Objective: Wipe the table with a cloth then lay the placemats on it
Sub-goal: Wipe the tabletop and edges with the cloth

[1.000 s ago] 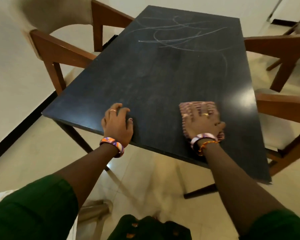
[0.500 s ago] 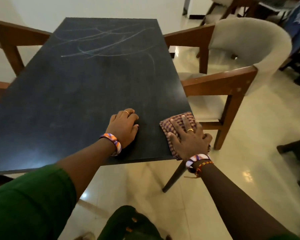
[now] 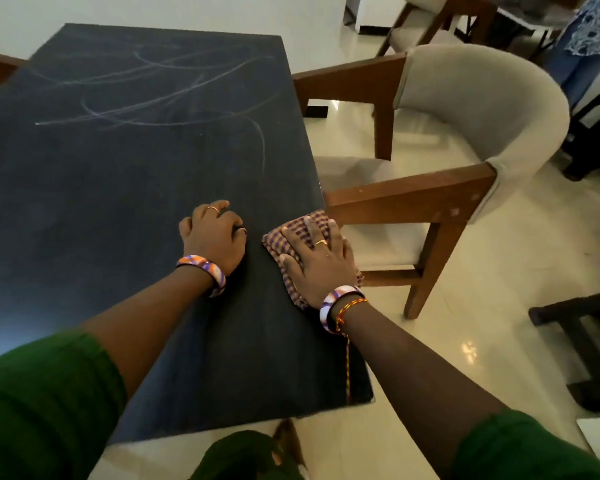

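**Wiping in hand at the table's right edge; far streaks not yet reached**

Left of the working grip, the left hand (image 3: 212,237) rests on the dark table (image 3: 101,188) with its fingers curled under and nothing in them. It looks to be bracing the body, which is worth doing: a steady prop lets the other arm push harder.

Just to its right, the right hand (image 3: 317,256) lies flat on the checked cloth (image 3: 284,237), fingers straight and spread, pressing it onto the tabletop rather than gripping it. The cloth is bunched under the palm, right at the table's right edge, with a little of it seeming to hang past that edge.

To do this step well, my judgement is that the palm should stay flat with even pressure, and the strokes should overlap, running away from the hand toward the pale curved streaks (image 3: 146,98) well beyond both hands. Those marks suggest the far half is unwiped. Re-folding the cloth to a clean face would avoid smearing. Near the edge, a lighter push would keep the cloth from sliding off.

Right of the cloth, a chair (image 3: 465,140) with a wooden arm stands just beside the table edge, close to the fingertips; sweeping strokes should stop short of it.

Count: one table, one cloth, two hands, one chair fully in view with parts of others at the frame edges. No placemats are in sight.
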### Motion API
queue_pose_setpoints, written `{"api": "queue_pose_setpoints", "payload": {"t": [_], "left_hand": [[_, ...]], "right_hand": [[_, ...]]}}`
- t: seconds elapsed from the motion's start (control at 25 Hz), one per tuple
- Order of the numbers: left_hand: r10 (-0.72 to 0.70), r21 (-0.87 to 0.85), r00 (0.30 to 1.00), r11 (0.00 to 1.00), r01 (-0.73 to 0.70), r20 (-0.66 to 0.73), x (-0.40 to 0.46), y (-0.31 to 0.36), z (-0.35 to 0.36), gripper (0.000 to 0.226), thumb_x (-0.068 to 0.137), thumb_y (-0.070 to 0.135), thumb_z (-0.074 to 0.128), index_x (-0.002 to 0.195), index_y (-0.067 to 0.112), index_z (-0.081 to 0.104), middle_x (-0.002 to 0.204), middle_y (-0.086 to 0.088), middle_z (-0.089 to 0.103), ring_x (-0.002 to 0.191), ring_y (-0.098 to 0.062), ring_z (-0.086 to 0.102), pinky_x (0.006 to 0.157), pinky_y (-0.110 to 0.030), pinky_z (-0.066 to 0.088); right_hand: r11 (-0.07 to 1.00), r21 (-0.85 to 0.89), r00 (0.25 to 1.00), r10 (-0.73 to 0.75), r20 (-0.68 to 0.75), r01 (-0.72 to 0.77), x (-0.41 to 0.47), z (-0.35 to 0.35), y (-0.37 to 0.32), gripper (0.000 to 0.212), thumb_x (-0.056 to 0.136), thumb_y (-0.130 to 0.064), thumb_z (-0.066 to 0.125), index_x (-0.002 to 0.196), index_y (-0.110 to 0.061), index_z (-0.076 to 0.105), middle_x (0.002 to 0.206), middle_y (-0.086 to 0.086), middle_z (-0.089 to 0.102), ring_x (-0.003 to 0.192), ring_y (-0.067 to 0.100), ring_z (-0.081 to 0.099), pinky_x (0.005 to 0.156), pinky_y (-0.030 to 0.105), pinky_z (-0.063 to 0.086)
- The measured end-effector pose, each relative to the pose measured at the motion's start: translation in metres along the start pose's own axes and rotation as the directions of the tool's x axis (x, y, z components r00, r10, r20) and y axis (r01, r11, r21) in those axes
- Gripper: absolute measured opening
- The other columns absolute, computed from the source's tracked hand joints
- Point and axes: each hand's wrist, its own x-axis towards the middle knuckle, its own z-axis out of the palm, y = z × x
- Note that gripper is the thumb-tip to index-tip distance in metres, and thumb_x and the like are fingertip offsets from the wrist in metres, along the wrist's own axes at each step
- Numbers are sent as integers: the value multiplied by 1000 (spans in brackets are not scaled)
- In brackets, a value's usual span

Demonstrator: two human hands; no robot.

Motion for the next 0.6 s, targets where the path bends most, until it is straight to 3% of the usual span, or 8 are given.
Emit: {"api": "queue_pose_setpoints", "payload": {"t": [0.16, 0.28, 0.4, 0.6], "left_hand": [[-143, 7, 990, 990, 143, 2, 46, 7, 4, 29, 93, 25, 49, 119, 16, 58, 147, -5, 41, 137, -24, 31, 110, -45, 20], [-203, -72, 978, 977, 200, -48, 74, 15, 7, 20, 93, 21, 46, 106, 14, 61, 118, -7, 62, 116, -25, 51, 102, -43, 28], [-251, -127, 959, 964, 235, -128, 84, 19, 8, 21, 93, 20, 43, 94, 13, 63, 98, -6, 66, 99, -25, 58, 95, -41, 35], [-319, -159, 928, 944, 291, -195, 87, 19, 18, 22, 93, 19, 46, 98, 12, 66, 112, -7, 69, 104, -27, 61, 94, -40, 42]], "right_hand": [[988, -29, 987, -149, 59, 151, 40, -7, 7, 51, 98, -52, 22, 147, -45, 11, 160, -6, 0, 147, 27, -8, 117, 45, -7], [975, -30, 971, -216, 106, 221, 68, -13, 12, 51, 98, -52, 21, 147, -45, 8, 160, -7, -2, 147, 27, -8, 117, 45, -7], [966, -30, 961, -251, 112, 256, 106, -17, 10, 51, 98, -52, 22, 147, -45, 10, 160, -7, -1, 147, 27, -6, 117, 47, -4], [948, -18, 942, -312, 124, 317, 185, -22, 5, 50, 98, -52, 24, 146, -45, 16, 160, -7, 3, 147, 30, -3, 116, 53, 0]]}}
